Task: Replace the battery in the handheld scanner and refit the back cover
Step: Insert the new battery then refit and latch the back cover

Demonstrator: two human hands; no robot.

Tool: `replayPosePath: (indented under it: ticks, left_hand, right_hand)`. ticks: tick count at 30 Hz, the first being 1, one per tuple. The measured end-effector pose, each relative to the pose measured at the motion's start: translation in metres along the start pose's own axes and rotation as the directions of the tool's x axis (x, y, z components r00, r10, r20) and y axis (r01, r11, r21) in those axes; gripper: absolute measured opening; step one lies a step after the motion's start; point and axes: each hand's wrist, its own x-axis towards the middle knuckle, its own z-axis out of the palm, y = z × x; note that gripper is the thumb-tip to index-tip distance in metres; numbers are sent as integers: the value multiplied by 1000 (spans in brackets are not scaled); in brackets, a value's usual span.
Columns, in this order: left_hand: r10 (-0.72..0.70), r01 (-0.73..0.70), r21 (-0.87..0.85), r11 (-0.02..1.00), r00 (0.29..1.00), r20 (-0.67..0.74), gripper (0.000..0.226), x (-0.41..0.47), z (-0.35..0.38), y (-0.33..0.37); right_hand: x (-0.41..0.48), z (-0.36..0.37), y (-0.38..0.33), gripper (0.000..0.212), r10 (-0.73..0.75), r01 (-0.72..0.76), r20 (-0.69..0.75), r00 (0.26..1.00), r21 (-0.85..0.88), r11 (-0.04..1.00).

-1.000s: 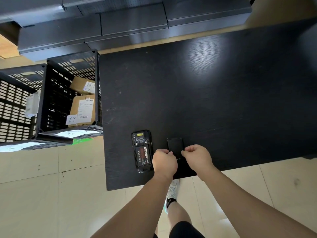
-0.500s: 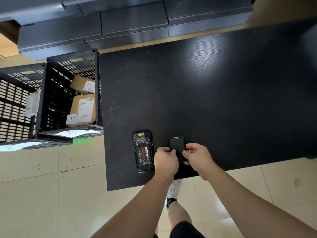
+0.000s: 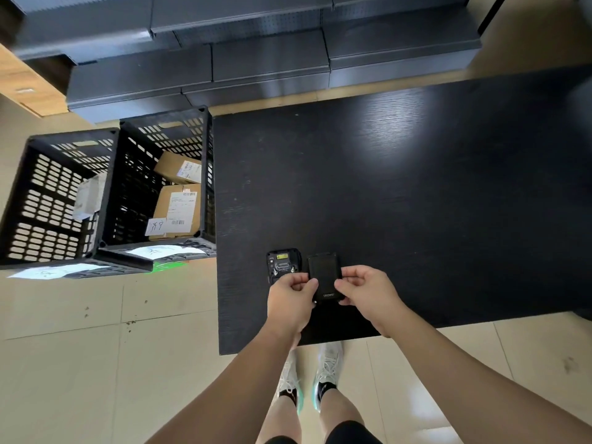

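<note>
The black back cover (image 3: 324, 274) hangs a little above the black table (image 3: 416, 203), pinched by both hands. My left hand (image 3: 293, 299) grips its left edge and my right hand (image 3: 365, 291) grips its right edge. White lettering shows at the cover's near end. The handheld scanner (image 3: 283, 263) lies face down on the table just left of the cover, with its back uncovered. My left hand hides the scanner's lower half and its battery bay.
Two black slotted crates (image 3: 105, 200) stand on the floor left of the table, holding cardboard parcels (image 3: 179, 206). Grey shelving (image 3: 256, 59) runs behind the table. My feet in light shoes (image 3: 307, 376) are at the table's near edge.
Both hands have lifted the back cover off the table and now hold it by its sides. My left hand has shifted over the scanner's lower half, hiding the battery label.
</note>
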Motion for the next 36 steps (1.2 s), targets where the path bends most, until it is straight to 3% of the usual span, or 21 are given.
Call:
replayPosePath:
  ticks: [7, 15, 23, 36]
  left_hand:
    - [-20, 21, 14, 1000, 994, -106, 14, -3, -50, -19]
    - [45, -24, 138, 990, 987, -153, 9, 8, -69, -36]
    - [136, -109, 236, 966, 985, -105, 10, 20, -74, -34]
    - [144, -119, 245, 962, 986, -87, 10, 21, -75, -39]
  right_hand:
    - [-7, 54, 6, 19, 23, -23, 20, 1000, 14, 1000]
    - [10, 77, 25, 16, -41, 34, -39, 998, -173, 984]
    - [21, 82, 30, 17, -100, 87, -69, 993, -172, 981]
    - [18, 79, 35, 11, -148, 127, -64, 987, -264, 956]
